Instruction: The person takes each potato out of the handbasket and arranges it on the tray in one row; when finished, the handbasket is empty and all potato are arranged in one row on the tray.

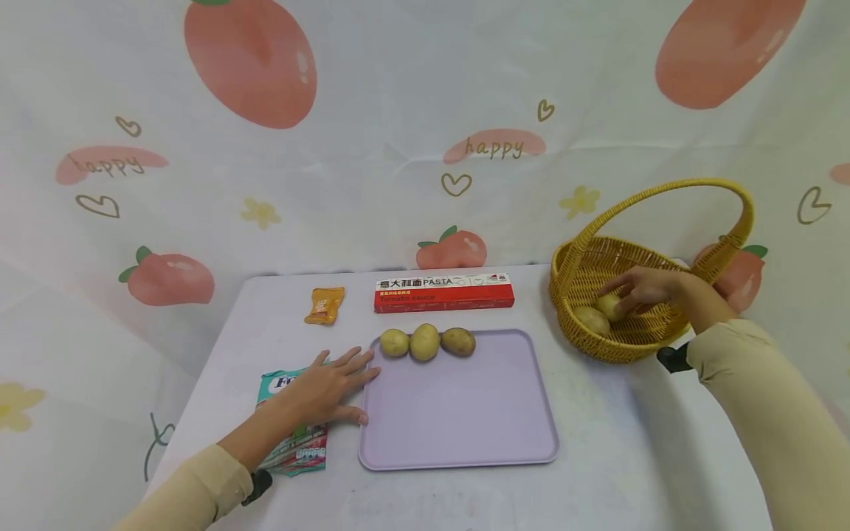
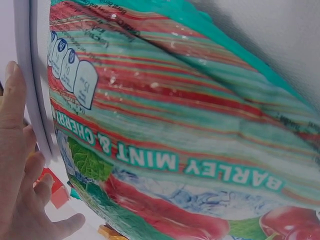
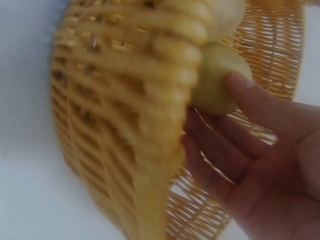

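Note:
My right hand (image 1: 647,287) reaches into a yellow wicker basket (image 1: 600,354) at the right. Its thumb and fingers grip a pale potato (image 3: 217,82), seen close in the right wrist view. Beside that one, another potato (image 1: 591,321) lies in the basket. My left hand (image 1: 335,387) is spread with straight fingers at the left rim of a lilac tray (image 1: 458,413), over a teal-and-red candy bag (image 2: 165,115). Three potatoes sit in a row along the tray's back left edge: a round one (image 1: 395,343), a middle one (image 1: 425,342) and a browner one (image 1: 458,341).
Behind the tray lies a red-and-white pasta box (image 1: 443,293). An orange snack packet (image 1: 325,305) is at the back left of the white table (image 1: 425,501). The basket's tall handle (image 1: 671,186) arches above the right hand. A printed cloth (image 1: 372,184) hangs behind the table.

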`<state>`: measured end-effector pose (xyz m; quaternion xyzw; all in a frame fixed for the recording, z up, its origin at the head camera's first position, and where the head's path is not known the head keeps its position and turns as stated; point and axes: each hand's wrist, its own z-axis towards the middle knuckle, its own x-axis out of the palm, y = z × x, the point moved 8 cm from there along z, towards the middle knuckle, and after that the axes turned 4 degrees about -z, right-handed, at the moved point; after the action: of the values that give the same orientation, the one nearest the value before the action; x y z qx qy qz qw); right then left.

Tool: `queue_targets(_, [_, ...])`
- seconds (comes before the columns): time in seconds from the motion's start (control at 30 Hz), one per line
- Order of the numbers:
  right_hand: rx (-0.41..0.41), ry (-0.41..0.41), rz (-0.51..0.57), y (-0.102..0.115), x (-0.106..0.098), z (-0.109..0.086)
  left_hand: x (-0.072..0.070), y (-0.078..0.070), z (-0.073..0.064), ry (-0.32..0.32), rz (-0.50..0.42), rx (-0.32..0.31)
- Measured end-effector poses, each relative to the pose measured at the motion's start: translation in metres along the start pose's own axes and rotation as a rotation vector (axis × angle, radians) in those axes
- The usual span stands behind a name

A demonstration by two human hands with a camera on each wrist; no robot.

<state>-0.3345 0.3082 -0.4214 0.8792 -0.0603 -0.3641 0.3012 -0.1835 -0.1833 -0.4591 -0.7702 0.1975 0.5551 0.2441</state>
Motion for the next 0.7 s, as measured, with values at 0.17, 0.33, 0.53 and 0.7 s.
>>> queue_targets(0.17, [-0.051,-0.038,-0.025,0.012,-0.006,-0.013,-0.002,-0.001,-0.001,0.001,-0.004,-0.003])
queue_targets(0.33, [-0.107,-0.056,-0.042,0.028,-0.012,-0.028,-0.003,-0.002,-0.002,0.008,-0.007,-0.004])
queue_targets(0.53, [-0.218,-0.073,-0.133,0.061,-0.016,-0.046,-0.004,-0.002,-0.002,0.012,-0.013,-0.007])
queue_targets(0.7, [-0.31,-0.101,-0.149,0.092,-0.009,-0.053,-0.005,-0.003,-0.002,0.009,-0.012,-0.002])
